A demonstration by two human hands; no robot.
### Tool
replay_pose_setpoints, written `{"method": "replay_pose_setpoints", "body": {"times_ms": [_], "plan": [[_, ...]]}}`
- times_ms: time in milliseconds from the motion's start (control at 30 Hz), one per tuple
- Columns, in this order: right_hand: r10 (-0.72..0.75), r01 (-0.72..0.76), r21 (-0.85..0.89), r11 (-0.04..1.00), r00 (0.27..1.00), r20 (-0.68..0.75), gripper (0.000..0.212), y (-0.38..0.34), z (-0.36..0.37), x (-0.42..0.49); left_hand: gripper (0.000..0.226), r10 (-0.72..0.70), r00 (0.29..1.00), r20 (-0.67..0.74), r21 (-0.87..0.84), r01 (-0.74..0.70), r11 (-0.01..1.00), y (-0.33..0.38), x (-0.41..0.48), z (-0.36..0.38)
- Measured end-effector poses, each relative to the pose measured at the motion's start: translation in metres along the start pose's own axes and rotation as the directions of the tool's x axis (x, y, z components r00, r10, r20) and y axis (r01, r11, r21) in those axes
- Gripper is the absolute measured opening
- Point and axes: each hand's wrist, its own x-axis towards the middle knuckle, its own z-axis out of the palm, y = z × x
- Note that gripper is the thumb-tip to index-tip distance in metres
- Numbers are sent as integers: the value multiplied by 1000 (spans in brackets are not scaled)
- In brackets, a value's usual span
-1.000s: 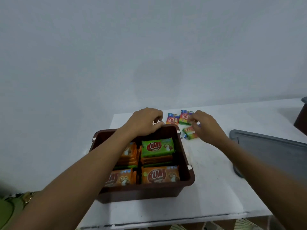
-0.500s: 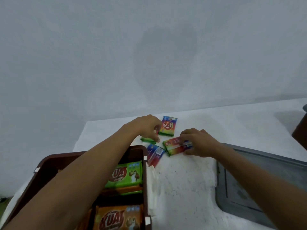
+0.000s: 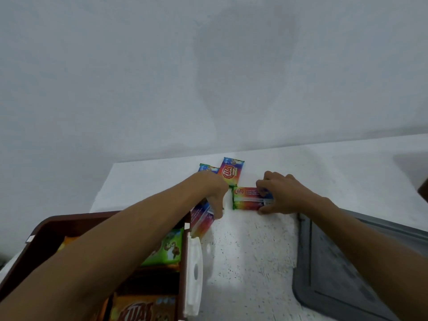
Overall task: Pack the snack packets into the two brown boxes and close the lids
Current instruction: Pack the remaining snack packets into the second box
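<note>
I want to gather the last loose packets and lift them flat, so they slide into the brown box [image 3: 49, 230] without bending. My right hand [image 3: 281, 193] curls round a small stack of packets [image 3: 246, 198] on the tabletop [image 3: 250, 251]. My left hand [image 3: 215, 193] reaches out over the box. Its fingers point down onto a leaning packet [image 3: 201, 220] beside the box wall. I cannot tell if they pinch it. Two more packets [image 3: 231, 173] lie just behind.
</note>
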Motion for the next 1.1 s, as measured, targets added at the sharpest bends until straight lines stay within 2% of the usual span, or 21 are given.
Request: {"method": "replay_pose_setpoints", "body": {"times_ms": [100,200,333,433,533,600,733,767,867,933,1000,1100], "plan": [[16,-16,-6,1000,1000,25,65,-5,-4,-1,42,35,999,29,-187,-29,982,-6,2,-4],[53,-55,26,998,995,86,83,-6,-1,-6,38,50,999,-16,-401,-52,914,-21,4,-6],[97,-102,62,993,992,79,72,-5,0,-17,42,32,978,-205,-340,-102,935,-29,4,2],[138,-146,125,981,988,67,66,-9,-3,-27,41,22,966,-256,-425,-133,896,-28,7,8],[186,-186,165,969,982,15,71,-12,-7,-35,36,51,965,-256,-616,-203,761,-33,2,4],[214,-202,245,948,977,-20,76,-17,-14,-41,38,45,934,-355,-702,-298,647,-39,-8,-1],[241,-170,496,852,967,-83,72,-41,-29,-58,44,-142,778,-612,-750,-514,416,-52,-38,-10],[247,-162,504,848,963,-106,71,-49,-33,-62,45,-188,737,-649,-734,-542,408,-56,-47,-11],[284,-148,546,825,943,-175,63,-79,-44,-74,45,-253,640,-726,-670,-575,470,-69,-75,-3],[315,-129,696,707,938,-147,56,-102,-50,-82,44,-279,603,-747,-649,-571,503,-77,-97,9],[285,-93,844,528,956,-73,52,-129,-59,-93,36,-280,599,-750,-638,-545,544,-85,-121,27],[170,-5,913,409,983,-70,39,-173,-68,-104,20,-247,625,-741,-633,-524,570,-98,-158,64]]}}
